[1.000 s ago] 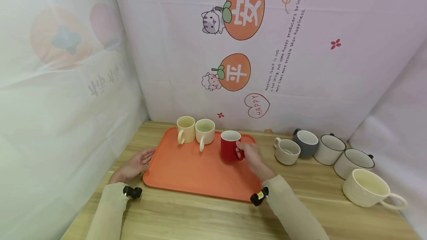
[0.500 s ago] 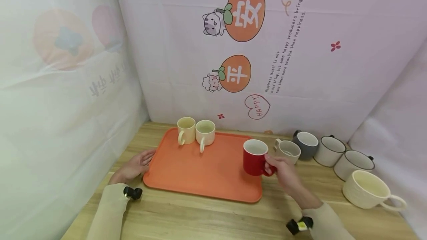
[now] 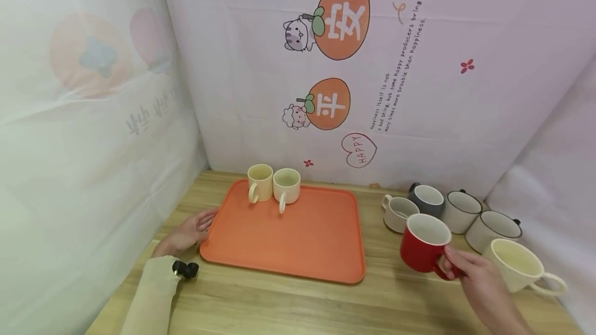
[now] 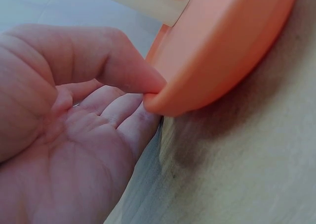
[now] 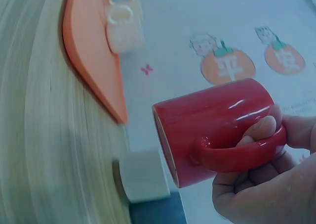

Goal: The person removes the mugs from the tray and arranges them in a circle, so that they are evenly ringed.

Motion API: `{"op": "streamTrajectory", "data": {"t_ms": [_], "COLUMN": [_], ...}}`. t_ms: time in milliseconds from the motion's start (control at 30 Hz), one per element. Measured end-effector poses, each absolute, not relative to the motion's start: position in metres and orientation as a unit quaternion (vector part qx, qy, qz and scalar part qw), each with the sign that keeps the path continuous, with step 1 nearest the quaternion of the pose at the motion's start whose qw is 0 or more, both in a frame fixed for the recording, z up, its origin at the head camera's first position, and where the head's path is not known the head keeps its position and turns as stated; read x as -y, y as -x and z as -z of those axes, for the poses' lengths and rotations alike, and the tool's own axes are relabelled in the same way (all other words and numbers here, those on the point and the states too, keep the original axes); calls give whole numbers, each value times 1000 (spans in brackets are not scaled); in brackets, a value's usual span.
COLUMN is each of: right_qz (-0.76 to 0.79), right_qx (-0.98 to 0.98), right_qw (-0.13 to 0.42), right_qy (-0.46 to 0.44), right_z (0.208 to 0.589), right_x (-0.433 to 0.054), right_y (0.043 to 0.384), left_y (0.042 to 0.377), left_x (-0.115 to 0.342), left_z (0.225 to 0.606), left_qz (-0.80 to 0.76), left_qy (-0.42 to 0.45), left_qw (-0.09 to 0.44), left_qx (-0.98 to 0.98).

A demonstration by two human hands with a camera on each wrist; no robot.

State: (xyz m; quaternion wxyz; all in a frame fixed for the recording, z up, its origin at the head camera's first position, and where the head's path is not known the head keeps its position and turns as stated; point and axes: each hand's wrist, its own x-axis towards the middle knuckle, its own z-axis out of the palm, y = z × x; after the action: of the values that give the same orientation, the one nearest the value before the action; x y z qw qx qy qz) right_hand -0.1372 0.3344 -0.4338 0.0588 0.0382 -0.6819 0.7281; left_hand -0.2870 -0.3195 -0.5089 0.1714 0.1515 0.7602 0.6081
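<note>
A red mug (image 3: 425, 244) with a white inside hangs in the air right of the orange tray, its handle gripped by my right hand (image 3: 481, 278). The right wrist view shows the fingers curled through the handle of the mug (image 5: 212, 125). At the left edge of the tray (image 3: 288, 244) lies my left hand (image 3: 188, 231). Seen from the left wrist, its thumb (image 4: 123, 61) presses on the tray's rim (image 4: 212, 70) while the fingers meet the rim from below. Two cream mugs, one yellowish (image 3: 261, 184) and one paler (image 3: 286, 187), stand side by side at the tray's back left.
Right of the tray stand a small beige cup (image 3: 396, 216), a dark grey mug (image 3: 426, 200), two white dark-rimmed mugs (image 3: 460, 213) (image 3: 489, 231) and a wide cream cup (image 3: 514, 265). White cloth walls (image 3: 261, 92) enclose the wooden table (image 3: 261, 304).
My right hand has lifted the red mug off the tray and carried it right, past the tray's edge and nearer to me. The left hand stays at the tray's edge.
</note>
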Motion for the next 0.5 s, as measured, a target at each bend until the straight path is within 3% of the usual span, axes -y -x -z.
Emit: {"op": "streamTrajectory", "data": {"t_ms": [300,500], "right_qz": [-812,-759], "right_qx": [570,643], "right_qw": [93,101], "right_qy": [-87,19], "right_z": [461,477], "right_x": [-404,-440], "right_y": [106,91], "left_y": [289,288], "left_x": [319,319], "left_z": [512,513], "left_qz": [-609,-613], "left_qy": [-150,-150], "left_qw": [169,173], "left_qx": [-761,-756]}}
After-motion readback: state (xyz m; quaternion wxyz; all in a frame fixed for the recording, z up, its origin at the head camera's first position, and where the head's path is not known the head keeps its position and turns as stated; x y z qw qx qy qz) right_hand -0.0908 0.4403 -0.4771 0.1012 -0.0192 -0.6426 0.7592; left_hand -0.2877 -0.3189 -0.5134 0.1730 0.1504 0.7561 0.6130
